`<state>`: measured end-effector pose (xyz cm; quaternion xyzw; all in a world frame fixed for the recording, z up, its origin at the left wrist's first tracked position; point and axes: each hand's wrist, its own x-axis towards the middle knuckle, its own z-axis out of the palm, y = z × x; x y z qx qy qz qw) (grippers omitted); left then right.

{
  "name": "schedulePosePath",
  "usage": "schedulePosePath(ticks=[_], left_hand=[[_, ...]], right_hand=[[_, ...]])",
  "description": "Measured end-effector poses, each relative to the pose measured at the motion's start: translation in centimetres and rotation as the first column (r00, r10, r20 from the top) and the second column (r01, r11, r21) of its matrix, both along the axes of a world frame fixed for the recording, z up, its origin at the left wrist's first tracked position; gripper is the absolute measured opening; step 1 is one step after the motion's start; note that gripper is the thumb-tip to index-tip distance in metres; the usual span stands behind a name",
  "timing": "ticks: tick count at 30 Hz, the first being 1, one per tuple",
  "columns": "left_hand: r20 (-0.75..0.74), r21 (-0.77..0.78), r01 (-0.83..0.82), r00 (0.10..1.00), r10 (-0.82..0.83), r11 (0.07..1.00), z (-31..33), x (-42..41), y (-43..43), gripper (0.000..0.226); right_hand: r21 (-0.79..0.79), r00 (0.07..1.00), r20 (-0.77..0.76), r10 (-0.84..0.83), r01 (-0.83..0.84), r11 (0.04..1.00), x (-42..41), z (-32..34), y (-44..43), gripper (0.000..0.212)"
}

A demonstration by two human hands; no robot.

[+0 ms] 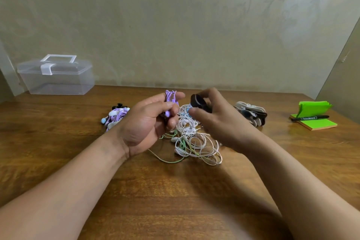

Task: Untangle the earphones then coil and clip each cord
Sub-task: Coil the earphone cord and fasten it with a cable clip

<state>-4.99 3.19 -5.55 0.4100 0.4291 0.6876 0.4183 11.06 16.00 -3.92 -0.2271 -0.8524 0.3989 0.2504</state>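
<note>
the left hand (148, 122), in the middle of the frame, grips a coiled purple cord (171, 98), fingers curled round it, its loops poking out above the fingers. just to its right the right hand (214, 121) pinches a black clip (198, 101) close beside the coil. below both hands a tangle of white and green earphones (194, 142) lies on the wooden worktop (175, 191). a bundle of purple earphones (116, 116) sits left of centre, a pile of clips (251, 113) right of centre. at the right edge a black marker (309, 118) lies on green sticky notes (319, 123). a clear lidded box (56, 76) stands at the upper left.
</note>
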Motion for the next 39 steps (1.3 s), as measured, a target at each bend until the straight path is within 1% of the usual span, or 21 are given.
schedulePosePath(ticks=[2,3,4,6,8,11,15,21,23,27,32,34,37,39], left_hand=[[-0.007,0.002,-0.026,1.0,0.026,1.0,-0.1,0.0,0.1,0.031],[-0.009,0.011,-0.034,0.999,0.034,0.999,-0.1,-0.1,0.1,0.029],[-0.003,0.022,-0.037,0.999,0.037,0.999,-0.1,-0.1,0.0,0.027],[0.008,0.039,-0.036,0.999,0.035,0.999,0.0,-0.3,0.0,0.018],[-0.001,0.055,-0.033,0.999,0.033,0.998,0.0,-0.4,0.1,0.009],[-0.081,0.064,-0.06,0.995,0.065,0.996,-0.2,-0.3,0.2,0.006],[-0.159,0.053,-0.114,0.98,0.121,0.992,-0.4,0.2,0.3,0.013],[-0.136,0.083,-0.143,0.979,0.153,0.986,-0.1,0.3,0.1,0.02],[-0.128,0.108,-0.122,0.983,0.135,0.987,0.0,0.4,0.0,0.019],[-0.062,0.111,-0.116,0.99,0.124,0.987,0.3,0.6,0.0,0.017],[-0.007,0.117,-0.108,0.994,0.109,0.987,0.4,0.4,0.0,0.014],[-0.002,0.105,-0.121,0.993,0.121,0.987,0.4,0.4,0.0,0.015],[-0.015,0.1,-0.125,0.992,0.127,0.987,0.3,0.4,0.0,0.016],[-0.045,0.111,-0.112,0.992,0.117,0.988,0.3,0.3,0.0,0.015]], right_hand=[[-0.227,0.993,-0.105,0.056,-0.079,0.971,0.0,-0.2,-0.4,0.022],[-0.299,0.988,-0.135,0.068,-0.106,0.948,0.0,-0.2,-0.6,0.024],[-0.335,0.986,-0.145,0.08,-0.125,0.934,0.0,-0.2,-0.7,0.029],[-0.369,0.981,-0.159,0.115,-0.167,0.914,-0.1,-0.1,-0.9,0.036],[-0.41,0.976,-0.178,0.127,-0.191,0.892,-0.2,0.0,-0.9,0.036],[-0.509,0.967,-0.226,0.115,-0.218,0.833,-0.4,0.3,-1.0,0.033],[-0.617,0.957,-0.269,0.111,-0.259,0.743,-0.3,0.5,-1.5,0.027],[-0.752,0.938,-0.325,0.123,-0.335,0.568,-0.5,0.4,-1.7,0.019],[-0.768,0.933,-0.337,0.126,-0.35,0.535,-0.7,0.2,-1.9,0.018],[-0.757,0.923,-0.366,0.116,-0.368,0.54,-1.0,-0.1,-2.2,0.018],[-0.731,0.923,-0.369,0.106,-0.359,0.58,-1.0,-0.2,-2.1,0.022],[-0.717,0.919,-0.373,0.127,-0.372,0.589,-1.0,-0.1,-2.1,0.024],[-0.689,0.924,-0.357,0.137,-0.359,0.63,-1.0,-0.1,-2.1,0.023],[-0.7,0.928,-0.352,0.125,-0.349,0.623,-1.1,-0.2,-2.1,0.025]])
